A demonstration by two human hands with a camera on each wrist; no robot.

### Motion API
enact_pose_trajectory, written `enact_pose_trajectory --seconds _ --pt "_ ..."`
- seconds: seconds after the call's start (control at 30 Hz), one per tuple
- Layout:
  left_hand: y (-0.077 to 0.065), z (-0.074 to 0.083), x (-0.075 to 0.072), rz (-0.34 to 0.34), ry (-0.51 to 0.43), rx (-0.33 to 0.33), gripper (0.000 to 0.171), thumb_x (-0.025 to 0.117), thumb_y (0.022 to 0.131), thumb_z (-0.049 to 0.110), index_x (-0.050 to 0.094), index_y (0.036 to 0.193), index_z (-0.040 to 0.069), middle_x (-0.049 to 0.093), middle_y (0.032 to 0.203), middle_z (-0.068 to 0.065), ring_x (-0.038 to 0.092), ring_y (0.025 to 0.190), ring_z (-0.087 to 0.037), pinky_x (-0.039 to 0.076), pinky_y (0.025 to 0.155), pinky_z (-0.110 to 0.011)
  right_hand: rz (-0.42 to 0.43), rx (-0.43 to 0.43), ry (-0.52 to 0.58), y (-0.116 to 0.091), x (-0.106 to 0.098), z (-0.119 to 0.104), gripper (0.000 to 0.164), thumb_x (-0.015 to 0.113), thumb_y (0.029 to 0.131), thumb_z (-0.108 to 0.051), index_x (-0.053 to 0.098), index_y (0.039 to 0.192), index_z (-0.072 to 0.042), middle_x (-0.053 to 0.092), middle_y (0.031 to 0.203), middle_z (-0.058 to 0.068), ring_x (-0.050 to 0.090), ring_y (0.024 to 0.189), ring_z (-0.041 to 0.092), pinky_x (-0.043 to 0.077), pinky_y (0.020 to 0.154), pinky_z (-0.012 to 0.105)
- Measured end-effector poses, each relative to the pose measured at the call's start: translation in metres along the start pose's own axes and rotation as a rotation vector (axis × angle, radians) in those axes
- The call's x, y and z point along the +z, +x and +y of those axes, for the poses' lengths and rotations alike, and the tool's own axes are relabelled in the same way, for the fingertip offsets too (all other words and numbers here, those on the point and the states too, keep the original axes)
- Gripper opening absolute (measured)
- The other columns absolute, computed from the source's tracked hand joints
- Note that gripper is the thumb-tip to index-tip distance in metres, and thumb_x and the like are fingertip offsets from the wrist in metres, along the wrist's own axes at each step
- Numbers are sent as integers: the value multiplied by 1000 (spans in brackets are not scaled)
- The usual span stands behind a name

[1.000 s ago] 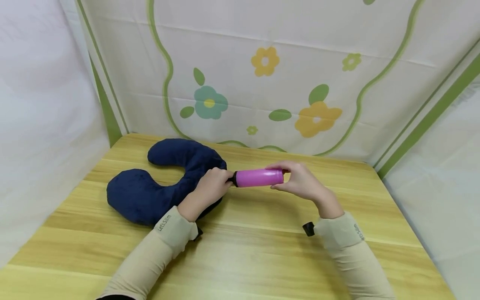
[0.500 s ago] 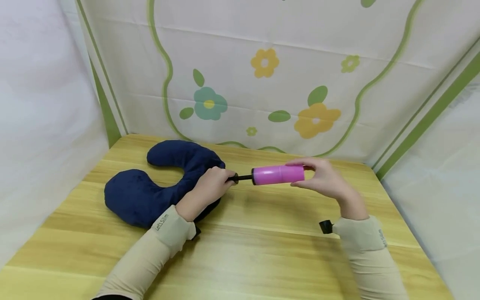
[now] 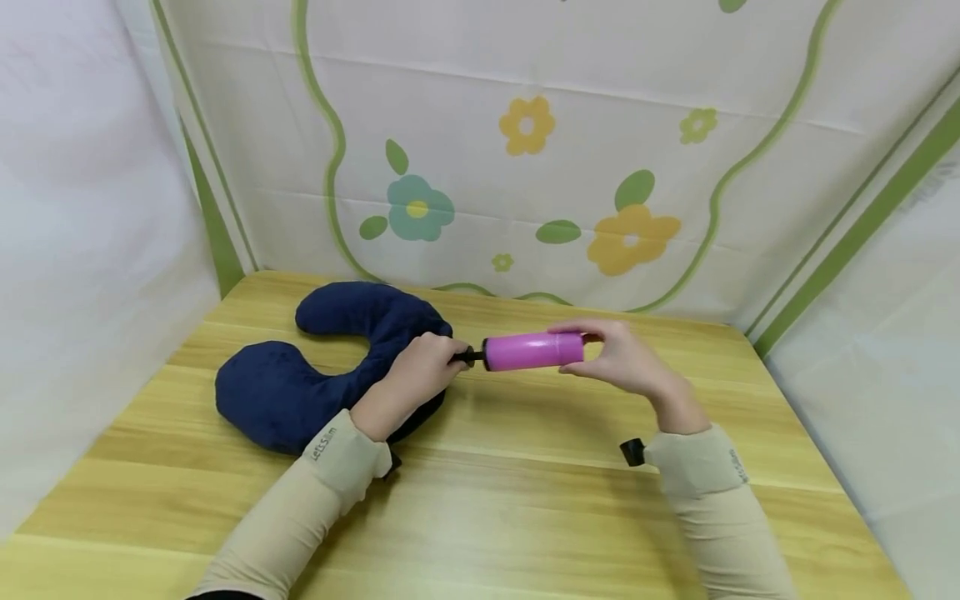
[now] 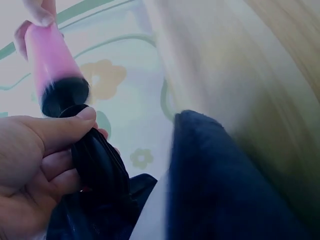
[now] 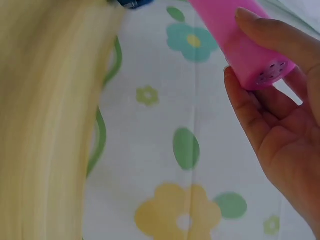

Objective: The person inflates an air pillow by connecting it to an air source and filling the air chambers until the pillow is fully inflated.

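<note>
While both forearms reach in over the yellow wood-grain table (image 3: 487, 517), the head view shows a glossy pink plastic cylinder (image 3: 525, 351) lying crosswise between the hands, a short black rod (image 3: 478, 356) running out of its black-rimmed left end. Left hand (image 3: 420, 368) closed on the black end piece beyond that rod; it sits right at the curved back of a navy-blue, plush-looking U-shaped pillow (image 3: 288, 404), open side of the U facing left. Right hand (image 3: 622, 360) holds the cylinder's far end between thumb and fingers, palm spaced off it. Cream sleeves with lettered cuffs (image 3: 330, 450) on both arms; behind, a white cloth printed with flowers and green leaves (image 3: 465, 100). Left wrist view: thumb laid along the top of a smooth black plastic handle (image 4: 100, 162), other fingers bent round behind, firm hold; cylinder extends past it toward the other hand, with dark blue fabric at lower right, close by and soft in focus. Right wrist view: cylinder slants, its flat end face pierced with small dark holes (image 5: 273, 72); thumb on one side, fingertips on the other, spread only as wide as the cylinder, with open space before the palm. A scrap of dark blue shows at the top edge, too little to identify.
</note>
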State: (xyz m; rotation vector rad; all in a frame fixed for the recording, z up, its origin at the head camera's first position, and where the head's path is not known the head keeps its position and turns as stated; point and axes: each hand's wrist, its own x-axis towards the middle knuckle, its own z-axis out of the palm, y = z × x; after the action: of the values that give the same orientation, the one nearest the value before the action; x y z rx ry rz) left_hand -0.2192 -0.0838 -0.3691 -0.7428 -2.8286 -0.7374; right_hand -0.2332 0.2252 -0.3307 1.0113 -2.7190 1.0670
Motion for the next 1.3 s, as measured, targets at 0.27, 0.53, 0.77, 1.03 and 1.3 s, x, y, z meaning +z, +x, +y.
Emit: enact_pose_trajectory --seconds 0.27,0.53,0.77,1.03,1.3 --pt "-2 -2 -4 -32 -13 -21 4 74 95 11 78 95 8 70 80 -3 51 54 -10 42 53 -25 72 51 26 -26 -26 10 49 89 79 -3 73 125 -7 70 123 12 64 104 23 52 87 25" --pt "-6 1 -1 -22 -1 -11 5 76 93 7 77 88 7 72 80 -3 51 57 -11 44 56 -27 -6 -5 4 -5 15 -1 49 90 80 -9 73 125 -7 72 120 10 66 100 23 54 87 43" --pt "-5 -2 2 -7 -7 -9 2 76 93 7 78 91 6 71 78 -4 52 56 -11 43 56 -28 -42 -6 -11 5 23 -5 50 89 81 -11 71 128 -7 72 119 8 66 100 23 54 86 44" --pt "-1 -6 -2 -36 16 3 6 76 93 9 78 99 6 73 85 -6 57 60 -11 47 58 -27 31 53 35 -18 -16 14 51 89 79 -5 72 127 -7 70 125 10 63 106 24 52 91 33" --pt "-2 -4 4 -18 35 84 7 75 94 11 73 87 9 68 75 -1 49 55 -10 43 55 -27 -6 74 53 -14 -6 15 49 90 80 -13 73 126 -8 71 121 9 63 101 23 52 87 36"
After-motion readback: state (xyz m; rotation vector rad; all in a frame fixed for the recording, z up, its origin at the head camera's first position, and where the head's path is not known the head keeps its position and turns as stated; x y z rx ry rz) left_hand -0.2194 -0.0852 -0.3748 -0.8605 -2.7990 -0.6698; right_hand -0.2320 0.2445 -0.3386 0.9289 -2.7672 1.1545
